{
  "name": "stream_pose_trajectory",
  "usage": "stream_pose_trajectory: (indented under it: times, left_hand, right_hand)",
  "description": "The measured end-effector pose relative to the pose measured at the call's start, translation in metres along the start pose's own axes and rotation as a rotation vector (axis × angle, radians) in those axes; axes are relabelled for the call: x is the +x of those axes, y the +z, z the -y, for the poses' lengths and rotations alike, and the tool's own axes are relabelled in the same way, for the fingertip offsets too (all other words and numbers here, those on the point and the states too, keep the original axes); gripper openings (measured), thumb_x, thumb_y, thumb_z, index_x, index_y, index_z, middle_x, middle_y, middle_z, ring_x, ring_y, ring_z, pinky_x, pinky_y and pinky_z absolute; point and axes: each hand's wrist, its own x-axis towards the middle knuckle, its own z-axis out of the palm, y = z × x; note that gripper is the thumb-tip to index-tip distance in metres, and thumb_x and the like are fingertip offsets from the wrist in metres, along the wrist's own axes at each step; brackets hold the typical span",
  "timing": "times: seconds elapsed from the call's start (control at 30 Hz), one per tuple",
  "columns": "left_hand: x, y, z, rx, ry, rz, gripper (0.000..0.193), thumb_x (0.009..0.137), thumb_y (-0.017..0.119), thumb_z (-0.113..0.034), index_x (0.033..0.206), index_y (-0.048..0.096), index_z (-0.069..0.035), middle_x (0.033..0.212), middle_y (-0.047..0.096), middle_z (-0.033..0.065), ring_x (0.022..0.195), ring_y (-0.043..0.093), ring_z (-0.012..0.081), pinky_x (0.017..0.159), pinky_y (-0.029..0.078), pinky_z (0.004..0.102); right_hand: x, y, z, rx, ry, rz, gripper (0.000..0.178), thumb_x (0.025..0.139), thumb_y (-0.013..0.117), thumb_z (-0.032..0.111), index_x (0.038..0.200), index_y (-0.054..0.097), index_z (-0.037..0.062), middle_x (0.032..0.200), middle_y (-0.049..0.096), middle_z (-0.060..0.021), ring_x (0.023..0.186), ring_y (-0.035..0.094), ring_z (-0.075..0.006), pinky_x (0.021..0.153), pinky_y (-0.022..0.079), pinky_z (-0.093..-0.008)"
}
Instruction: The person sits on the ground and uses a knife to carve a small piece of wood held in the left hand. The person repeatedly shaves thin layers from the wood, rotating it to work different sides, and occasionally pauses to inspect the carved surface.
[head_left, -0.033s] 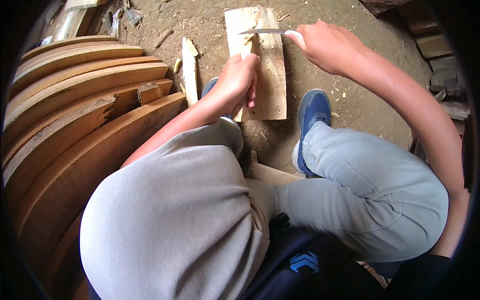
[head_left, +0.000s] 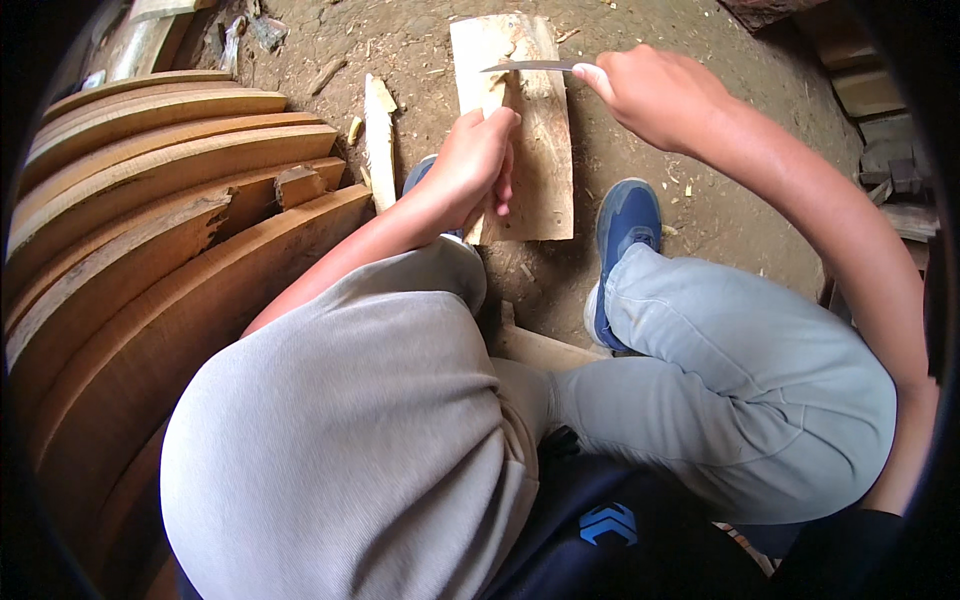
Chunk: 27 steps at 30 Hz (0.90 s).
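My left hand is closed round a narrow piece of pale wood, whose upper end shows beyond the thumb. This piece is held over a wide, flat wooden board on the dirt floor. My right hand, farther off to the right, grips a knife; its handle is hidden in the fist. The curved metal blade points left across the far part of the board, at the far end of the held wood. Whether its edge touches the wood I cannot tell.
Several long planks are stacked along the left. A split strip of wood lies left of the board. My blue shoe stands to its right. Another wood piece lies between my legs, and more timber sits at the far right.
The knife and my right hand have shifted very slightly toward me. My left hand and the wood it holds look the same.
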Motion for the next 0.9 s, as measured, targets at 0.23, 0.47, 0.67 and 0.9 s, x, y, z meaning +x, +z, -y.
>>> stream_pose_trajectory:
  times: [0.23, 0.47, 0.67, 0.9]
  left_hand:
    - [0.003, -0.009, 0.006, 0.113, 0.034, 0.03, 0.029, 0.097, 0.046, -0.026, 0.081, 0.049, -0.002, 0.059, 0.049, 0.0068, 0.039, 0.051, 0.0199, 0.033, 0.042, 0.0349]
    - [0.009, -0.015, 0.017, 0.254, 0.086, -0.006, 0.034, 0.099, 0.053, -0.031, 0.081, 0.049, -0.003, 0.052, 0.049, 0.0035, 0.038, 0.049, 0.0167, 0.034, 0.04, 0.033]
    - [0.004, -0.027, 0.003, 0.542, 0.03, -0.039, 0.041, 0.096, 0.058, -0.034, 0.083, 0.058, 0.005, 0.054, 0.058, 0.0103, 0.044, 0.06, 0.02, 0.042, 0.049, 0.0357]
    - [0.008, -0.045, -0.014, 0.662, -0.112, 0.082, 0.05, 0.093, 0.061, -0.045, 0.08, 0.058, 0.003, 0.059, 0.059, 0.0085, 0.045, 0.059, 0.0181, 0.041, 0.048, 0.0325]
  right_hand:
    - [0.007, 0.015, -0.018, 0.117, 0.053, 0.03, 0.056, 0.104, 0.038, 0.041, 0.093, 0.067, -0.0058, 0.088, 0.069, -0.0258, 0.084, 0.068, -0.0419, 0.078, 0.053, -0.0518]
    - [0.014, 0.001, -0.017, 0.492, 0.143, 0.305, 0.038, 0.102, 0.051, 0.036, 0.093, 0.047, 0.0004, 0.071, 0.051, -0.0168, 0.063, 0.051, -0.0322, 0.068, 0.046, -0.0423]
    - [0.022, 0.005, -0.027, 0.114, -0.23, 0.058, 0.027, 0.101, 0.049, 0.032, 0.104, 0.057, 0.0065, 0.086, 0.066, -0.0168, 0.083, 0.065, -0.0371, 0.074, 0.049, -0.0486]
    - [0.021, 0.025, -0.038, -0.005, -0.286, 0.003, 0.027, 0.102, 0.044, 0.033, 0.104, 0.059, 0.0105, 0.086, 0.067, -0.0159, 0.088, 0.065, -0.0373, 0.075, 0.048, -0.0509]
